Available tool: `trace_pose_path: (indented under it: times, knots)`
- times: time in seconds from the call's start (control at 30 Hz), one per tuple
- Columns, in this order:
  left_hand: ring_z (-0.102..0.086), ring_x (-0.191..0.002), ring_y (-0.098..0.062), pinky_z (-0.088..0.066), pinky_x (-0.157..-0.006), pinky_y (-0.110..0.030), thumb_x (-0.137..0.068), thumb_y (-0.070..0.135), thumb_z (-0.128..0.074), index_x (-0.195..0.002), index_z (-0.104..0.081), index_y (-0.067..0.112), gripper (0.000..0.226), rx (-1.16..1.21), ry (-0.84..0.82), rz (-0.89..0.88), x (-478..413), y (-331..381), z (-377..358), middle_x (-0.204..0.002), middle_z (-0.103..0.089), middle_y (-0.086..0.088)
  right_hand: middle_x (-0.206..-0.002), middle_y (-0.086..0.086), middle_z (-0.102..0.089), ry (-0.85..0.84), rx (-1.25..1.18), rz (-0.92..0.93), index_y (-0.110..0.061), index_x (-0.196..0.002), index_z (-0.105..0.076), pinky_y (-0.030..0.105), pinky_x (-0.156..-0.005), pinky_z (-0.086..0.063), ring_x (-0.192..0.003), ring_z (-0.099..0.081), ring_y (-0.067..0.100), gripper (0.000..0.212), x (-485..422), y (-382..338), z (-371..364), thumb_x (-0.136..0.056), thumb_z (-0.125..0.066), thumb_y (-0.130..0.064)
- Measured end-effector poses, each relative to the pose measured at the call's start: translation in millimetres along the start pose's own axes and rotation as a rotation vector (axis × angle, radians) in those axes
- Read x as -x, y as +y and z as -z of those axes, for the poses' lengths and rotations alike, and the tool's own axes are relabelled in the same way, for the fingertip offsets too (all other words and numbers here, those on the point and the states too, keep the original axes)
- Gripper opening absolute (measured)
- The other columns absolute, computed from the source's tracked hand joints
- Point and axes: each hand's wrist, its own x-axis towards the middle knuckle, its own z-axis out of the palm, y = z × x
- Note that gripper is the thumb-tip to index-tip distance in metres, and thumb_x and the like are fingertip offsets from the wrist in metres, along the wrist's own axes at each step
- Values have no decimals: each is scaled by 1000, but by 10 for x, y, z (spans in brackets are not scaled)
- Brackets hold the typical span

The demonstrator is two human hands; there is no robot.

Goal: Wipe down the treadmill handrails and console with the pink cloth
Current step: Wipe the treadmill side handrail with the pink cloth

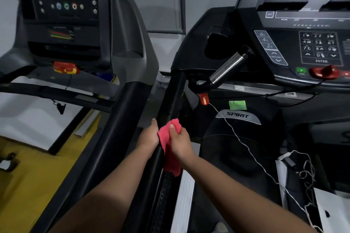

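Observation:
The pink cloth (169,147) is draped over the black left handrail (171,98) of the right-hand treadmill, its lower end hanging down beside the rail. My right hand (180,143) grips the cloth from the right, thumb on top of the bunched fabric. My left hand (149,137) grips the same rail from the left, right beside the cloth, its fingers hidden behind the rail. The console (303,43) with keypad and red stop knob stands at the upper right, well away from both hands. A chrome pulse grip (228,67) juts out below it.
A second treadmill with its own console (62,5) and black rail (117,128) stands close on the left, leaving a narrow gap. A white safety cord (244,143) and tangled cables (306,172) lie over the right treadmill's motor cover. Yellow floor (28,176) shows at lower left.

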Motion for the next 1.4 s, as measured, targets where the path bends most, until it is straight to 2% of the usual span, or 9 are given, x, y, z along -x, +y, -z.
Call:
trace_pose_path:
  times: [0.2, 0.4, 0.53, 0.67, 0.73, 0.83, 1.0, 1.2, 1.4]
  knots:
    - [-51, -122, -31, -36, -99, -35, -98, 52, -24, -127, -56, 3, 65, -135, 65, 12, -45, 3, 3, -132, -55, -18, -122, 15, -56, 49, 0, -118, 3, -125, -49, 36, -98, -41, -114, -53, 30, 51, -299, -186, 26, -103, -28, -39]
    - [-57, -109, -30, -41, -91, -34, -97, 53, -26, -121, -59, 4, 64, -126, 76, 22, -63, -16, -8, -121, -61, -16, -82, 11, -69, -197, -379, -360, -7, -91, -67, 28, -62, -53, -72, -67, 23, 30, -190, -27, 65, -98, -47, -28]
    - [-58, -108, -30, -43, -94, -35, -96, 56, -26, -121, -59, 4, 66, -118, 92, 42, -93, -26, -11, -119, -62, -16, -104, 17, -68, -186, -422, -304, -5, -116, -59, 40, -82, -56, -93, -67, 30, 38, -106, 70, 44, -100, -42, -35]
    - [-55, -112, -30, -36, -84, -31, -98, 52, -25, -123, -57, 2, 64, -153, 106, 20, -60, -16, -26, -124, -59, -16, -90, 10, -66, -110, -445, -308, -9, -102, -61, 30, -67, -50, -80, -63, 21, 34, -214, -117, 102, -102, -35, -31]
    - [-55, -113, -30, -37, -87, -32, -98, 52, -25, -122, -57, 1, 64, -157, 106, 15, -54, -12, -20, -124, -59, -16, -88, 12, -69, -109, -506, -359, -8, -97, -66, 32, -68, -50, -80, -64, 25, 39, -279, -201, 99, -99, -40, -37]
    - [-56, -111, -30, -40, -93, -34, -97, 53, -25, -120, -59, 3, 65, -164, 97, 16, -60, -8, -4, -122, -60, -17, -72, 9, -69, -127, -549, -378, -12, -72, -66, 31, -62, -50, -70, -64, 24, 41, -323, -249, 84, -97, -44, -36]
    - [-57, -96, -27, -41, -85, -32, -97, 54, -25, -110, -63, 7, 62, -141, 78, 13, -48, -14, 8, -111, -63, -13, -78, 12, -72, -209, -522, -439, -13, -70, -74, 34, -67, -53, -75, -67, 26, 41, -211, -154, 50, -94, -50, -37]
    - [-57, -92, -26, -43, -86, -33, -95, 56, -26, -109, -64, 7, 63, -127, 88, 13, -48, -23, 5, -107, -63, -10, -62, 7, -68, -162, -414, -395, -12, -75, -65, 28, -54, -50, -65, -64, 24, 40, -237, -216, 163, -100, -42, -33]
    - [-59, -95, -28, -46, -87, -34, -96, 56, -25, -104, -64, 9, 62, -146, 94, 0, -25, -15, 14, -108, -64, -12, -84, 11, -69, -158, -499, -375, -13, -83, -66, 35, -71, -52, -83, -65, 27, 38, -280, -249, 59, -98, -43, -39]
